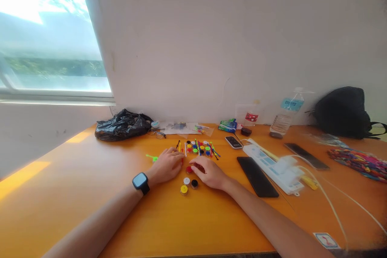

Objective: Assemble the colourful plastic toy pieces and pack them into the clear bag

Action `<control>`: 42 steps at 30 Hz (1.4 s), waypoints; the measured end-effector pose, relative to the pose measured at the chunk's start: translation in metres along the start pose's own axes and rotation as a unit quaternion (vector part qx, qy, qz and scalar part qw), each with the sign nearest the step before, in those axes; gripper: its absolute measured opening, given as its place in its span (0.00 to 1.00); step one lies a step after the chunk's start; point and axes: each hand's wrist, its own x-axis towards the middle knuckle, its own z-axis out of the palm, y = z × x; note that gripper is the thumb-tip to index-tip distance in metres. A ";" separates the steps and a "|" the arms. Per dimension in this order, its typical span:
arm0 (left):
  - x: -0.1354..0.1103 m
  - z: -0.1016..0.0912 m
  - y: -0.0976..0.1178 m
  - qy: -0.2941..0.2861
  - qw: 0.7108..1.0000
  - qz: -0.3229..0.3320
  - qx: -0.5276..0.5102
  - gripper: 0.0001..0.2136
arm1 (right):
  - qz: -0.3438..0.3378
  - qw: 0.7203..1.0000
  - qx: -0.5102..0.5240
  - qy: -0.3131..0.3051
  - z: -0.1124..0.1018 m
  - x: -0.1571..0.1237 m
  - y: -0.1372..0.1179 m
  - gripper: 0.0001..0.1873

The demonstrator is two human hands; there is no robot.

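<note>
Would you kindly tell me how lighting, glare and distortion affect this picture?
Head view, lighting: the window is overexposed at its upper left, and sunlit patches brighten the left side of the table. Head view, clarity: the white plugs on the power strip look hazy; the water bottle leans, probably from wide-angle distortion.

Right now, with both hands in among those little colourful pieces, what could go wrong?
Two things, perhaps. The right hand is close to the round white piece, black piece and yellow piece, so a careless move might knock them. Also, a loose white cable runs from the power strip side of the table near the right forearm, which could snag it.
</note>
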 end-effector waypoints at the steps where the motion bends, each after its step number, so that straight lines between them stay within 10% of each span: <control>1: 0.000 0.000 -0.001 0.000 1.000 0.004 0.003 0.11 | -0.002 1.000 -0.002 -0.001 0.000 0.000 0.001 0.10; 18: 0.003 -0.008 -0.005 -0.011 0.998 0.051 -0.017 0.11 | -0.011 1.000 -0.014 -0.026 -0.004 -0.001 -0.004 0.05; 32: 0.001 -0.004 0.005 0.075 0.980 -0.036 -0.179 0.11 | -0.006 0.998 0.022 -0.054 -0.007 -0.001 -0.005 0.09; 42: 0.002 0.000 0.011 0.104 0.958 -0.097 -0.250 0.06 | 0.081 0.995 -0.036 0.039 0.003 0.002 0.006 0.12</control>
